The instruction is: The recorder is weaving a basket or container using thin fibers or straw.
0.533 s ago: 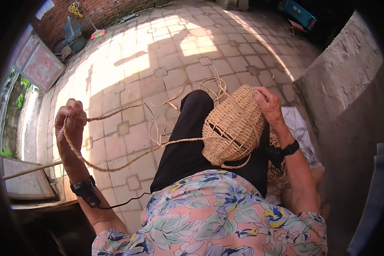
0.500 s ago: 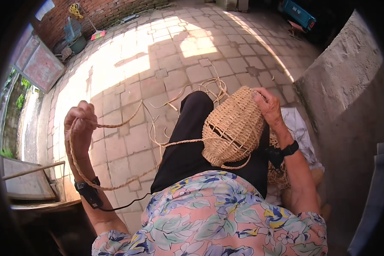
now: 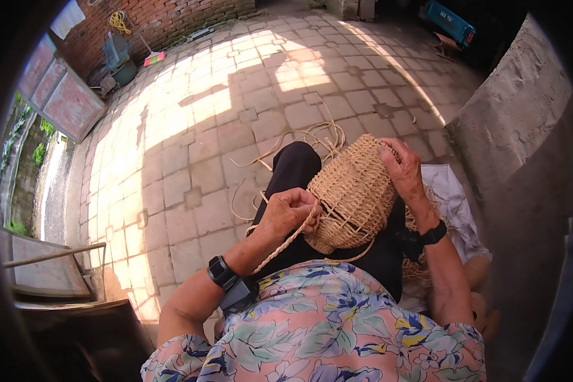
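A woven straw basket (image 3: 356, 191) lies tilted across my lap, with a dark gap in the weave along its left side. My right hand (image 3: 404, 169) grips its upper right edge, thumb on the outside and the other fingers mostly hidden behind. At the basket's left side, next to the gap, my left hand (image 3: 290, 215) pinches a braided straw cord (image 3: 280, 251). From those fingertips the cord hangs down toward my lap. Another stretch of cord curves along the basket's lower end.
Loose straw strands (image 3: 325, 137) trail over the paving beyond my knee. Beside my right thigh lie a white cloth sack (image 3: 449, 191) and more straw. A concrete ramp (image 3: 509, 121) rises at the right; a wooden board (image 3: 76, 325) stands low at the left.
My left hand has come from far out on the left, where it held the cord stretched in a loop, in to the basket's side. The right hand keeps its grip.
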Tool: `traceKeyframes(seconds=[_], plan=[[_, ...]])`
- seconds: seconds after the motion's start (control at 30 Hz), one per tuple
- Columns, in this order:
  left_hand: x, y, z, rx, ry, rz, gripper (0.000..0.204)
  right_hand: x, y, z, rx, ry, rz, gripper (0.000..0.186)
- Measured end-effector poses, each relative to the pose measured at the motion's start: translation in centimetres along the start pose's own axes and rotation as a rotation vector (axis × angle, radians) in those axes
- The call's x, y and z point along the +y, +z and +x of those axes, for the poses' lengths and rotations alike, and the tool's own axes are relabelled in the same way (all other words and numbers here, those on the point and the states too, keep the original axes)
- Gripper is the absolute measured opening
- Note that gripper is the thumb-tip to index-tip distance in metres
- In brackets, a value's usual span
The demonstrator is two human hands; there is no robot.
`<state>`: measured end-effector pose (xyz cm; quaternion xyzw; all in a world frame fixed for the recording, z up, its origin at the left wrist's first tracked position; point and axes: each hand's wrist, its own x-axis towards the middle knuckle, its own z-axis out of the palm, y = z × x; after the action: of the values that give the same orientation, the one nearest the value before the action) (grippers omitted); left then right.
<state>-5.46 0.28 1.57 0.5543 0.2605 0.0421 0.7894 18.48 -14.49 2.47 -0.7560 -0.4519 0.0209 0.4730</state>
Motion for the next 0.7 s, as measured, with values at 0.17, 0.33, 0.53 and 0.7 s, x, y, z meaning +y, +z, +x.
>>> traceKeyframes(seconds=[0.17,0.33,0.53,0.7], plan=[[0.8,0.2,0.2,0.052,-0.106,0.047,0.011,0.0,0.0,0.0,0.027,-0.033,-0.028,0.032],[0.6,-0.1,0.4,0.047,-0.08,0.238,0.019,-0.6,0.0,0.1,0.044,-0.063,-0.039,0.03],[0.7,2.1,0.1,0.227,0.302,1.031,0.029,-2.1,-0.4,0.1,0.088,-0.13,-0.055,0.025],[-0.5,1.8,1.0,0.283,0.475,1.113,0.023,-2.6,-0.9,0.2,0.175,-0.194,-0.096,0.021]])
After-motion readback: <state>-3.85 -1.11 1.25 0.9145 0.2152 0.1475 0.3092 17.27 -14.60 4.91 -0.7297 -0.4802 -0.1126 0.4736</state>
